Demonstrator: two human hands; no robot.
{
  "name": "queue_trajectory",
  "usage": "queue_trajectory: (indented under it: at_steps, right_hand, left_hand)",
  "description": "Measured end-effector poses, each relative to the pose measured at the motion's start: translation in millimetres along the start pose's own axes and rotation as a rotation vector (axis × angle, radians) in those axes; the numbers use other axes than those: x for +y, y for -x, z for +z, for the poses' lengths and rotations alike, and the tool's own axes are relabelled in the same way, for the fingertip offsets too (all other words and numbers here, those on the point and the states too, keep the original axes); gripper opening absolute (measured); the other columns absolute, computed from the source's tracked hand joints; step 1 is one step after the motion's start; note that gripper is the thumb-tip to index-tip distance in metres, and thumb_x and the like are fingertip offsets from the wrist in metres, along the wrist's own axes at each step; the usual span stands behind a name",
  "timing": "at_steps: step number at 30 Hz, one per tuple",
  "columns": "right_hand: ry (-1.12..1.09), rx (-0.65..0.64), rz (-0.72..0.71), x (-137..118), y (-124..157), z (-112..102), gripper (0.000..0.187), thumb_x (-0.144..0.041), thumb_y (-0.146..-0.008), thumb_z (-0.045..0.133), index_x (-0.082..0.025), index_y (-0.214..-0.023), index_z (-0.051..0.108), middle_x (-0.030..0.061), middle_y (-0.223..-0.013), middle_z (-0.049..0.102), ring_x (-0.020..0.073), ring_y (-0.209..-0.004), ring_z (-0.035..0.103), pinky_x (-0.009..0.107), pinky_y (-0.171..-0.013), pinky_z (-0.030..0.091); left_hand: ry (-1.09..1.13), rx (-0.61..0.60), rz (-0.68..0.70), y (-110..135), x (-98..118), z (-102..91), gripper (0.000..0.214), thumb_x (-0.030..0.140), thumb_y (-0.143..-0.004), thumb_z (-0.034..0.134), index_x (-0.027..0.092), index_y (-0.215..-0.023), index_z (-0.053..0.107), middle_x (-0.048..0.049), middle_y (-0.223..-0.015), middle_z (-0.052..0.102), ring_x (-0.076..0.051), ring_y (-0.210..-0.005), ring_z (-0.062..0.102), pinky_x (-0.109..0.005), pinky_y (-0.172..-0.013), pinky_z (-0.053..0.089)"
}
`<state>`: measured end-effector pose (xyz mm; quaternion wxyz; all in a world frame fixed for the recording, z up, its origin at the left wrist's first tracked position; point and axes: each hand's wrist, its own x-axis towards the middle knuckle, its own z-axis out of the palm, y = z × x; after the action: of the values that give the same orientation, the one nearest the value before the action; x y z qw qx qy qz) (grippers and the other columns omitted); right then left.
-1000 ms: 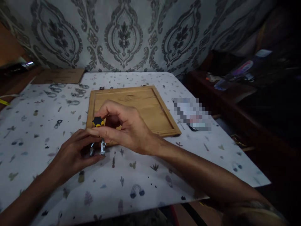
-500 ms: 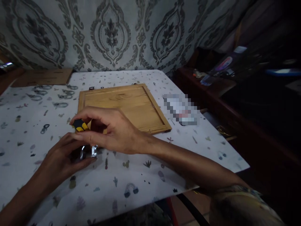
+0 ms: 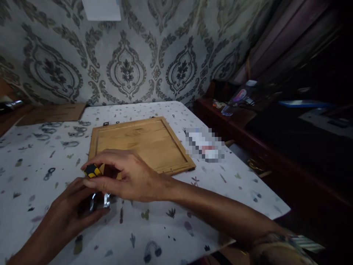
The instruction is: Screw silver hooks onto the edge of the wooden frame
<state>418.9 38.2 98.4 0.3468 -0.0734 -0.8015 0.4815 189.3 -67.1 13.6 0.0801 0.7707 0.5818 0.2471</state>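
Note:
My right hand [image 3: 132, 180] is closed in a pinch on the yellow-and-black handle [image 3: 92, 170] of what looks like a screwdriver. Its shaft and tip are hidden behind the fingers. Just below, my left hand [image 3: 70, 202] curls around a shiny metal fitting [image 3: 106, 201], of which two bright prongs show between thumb and fingers. Both hands nearly touch, over the near edge of a framed wooden panel [image 3: 138, 141] lying flat on the table.
Several metal clips [image 3: 70, 143] lie at the left on the patterned white table [image 3: 165, 228]. A small dark clasp [image 3: 49, 173] is nearer. Cardboard [image 3: 52, 112] lies at the back left. A pixelated object [image 3: 205, 147] sits right of the panel, with a plastic bottle [image 3: 238, 97] beyond.
The camera view has tilted up, so everything sits lower in the picture and more wall shows. Both hands keep their hold on the handle and the metal fitting.

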Motion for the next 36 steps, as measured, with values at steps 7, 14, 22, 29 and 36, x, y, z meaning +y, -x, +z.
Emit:
queue_trajectory:
  at_steps: [7, 14, 22, 29, 36]
  right_hand:
    - [0.029, -0.017, -0.001, 1, -2, 1, 0.035, -0.040, -0.096, 0.067, -0.009, -0.110, 0.069, 0.0065, -0.095, 0.068, 0.0083, -0.077, 0.059, 0.014, -0.063, 0.050]
    - [0.007, 0.004, -0.029, 3, -2, 1, 0.030, -0.035, -0.097, 0.067, -0.007, -0.109, 0.068, 0.0043, -0.090, 0.066, 0.0083, -0.077, 0.059, 0.016, -0.067, 0.049]
    - [-0.031, 0.061, -0.030, 8, -3, 9, 0.013, -0.026, -0.095, 0.067, -0.014, -0.091, 0.063, -0.0014, -0.083, 0.060, 0.0073, -0.071, 0.055, 0.019, -0.064, 0.044]
    - [-0.108, 0.123, 0.027, 9, -2, 11, 0.027, -0.029, -0.088, 0.077, -0.017, -0.079, 0.054, -0.0054, -0.070, 0.054, 0.0058, -0.060, 0.049, 0.018, -0.052, 0.039]
    - [-0.124, 0.055, 0.030, 8, -4, 6, 0.016, -0.028, -0.089, 0.073, -0.018, -0.094, 0.061, -0.0033, -0.077, 0.059, 0.0084, -0.067, 0.055, 0.020, -0.057, 0.044]
  left_hand:
    - [-0.028, 0.083, 0.060, -6, 5, -3.4, 0.035, 0.058, -0.080, 0.075, 0.039, -0.109, 0.077, 0.0024, -0.107, 0.078, -0.026, -0.091, 0.077, -0.030, -0.073, 0.066]
    - [0.013, 0.091, -0.007, -1, 5, 5.6, 0.040, 0.063, -0.083, 0.071, 0.036, -0.111, 0.076, -0.0035, -0.117, 0.075, -0.030, -0.103, 0.073, -0.040, -0.083, 0.065]
    - [0.126, 0.063, -0.006, -7, 22, -2.7, 0.031, 0.047, -0.083, 0.079, 0.027, -0.107, 0.076, -0.0061, -0.107, 0.072, -0.026, -0.098, 0.066, -0.041, -0.085, 0.058]
    - [0.158, 0.007, -0.044, -11, 32, -10.3, 0.030, 0.042, -0.082, 0.082, 0.022, -0.104, 0.076, -0.0046, -0.092, 0.069, -0.025, -0.094, 0.064, -0.041, -0.082, 0.056]
    - [0.167, 0.017, -0.038, -11, 31, -10.4, 0.033, 0.042, -0.083, 0.081, 0.021, -0.107, 0.075, -0.0064, -0.101, 0.069, -0.025, -0.097, 0.064, -0.042, -0.084, 0.056]
